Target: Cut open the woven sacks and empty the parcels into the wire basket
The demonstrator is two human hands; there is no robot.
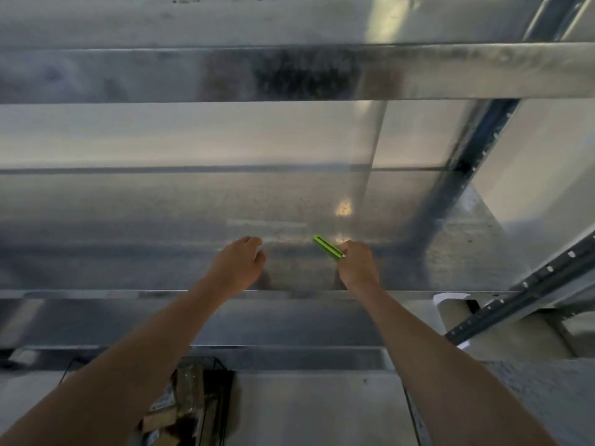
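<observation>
Head-worn view, facing forward-down, near metal shelf (128,262)

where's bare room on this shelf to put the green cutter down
The metal shelf is bare left of the left hand, between it and the right hand holding the green cutter, and rightward up to the dark upright post. Crowded only below: the wire basket holds parcels.
</observation>
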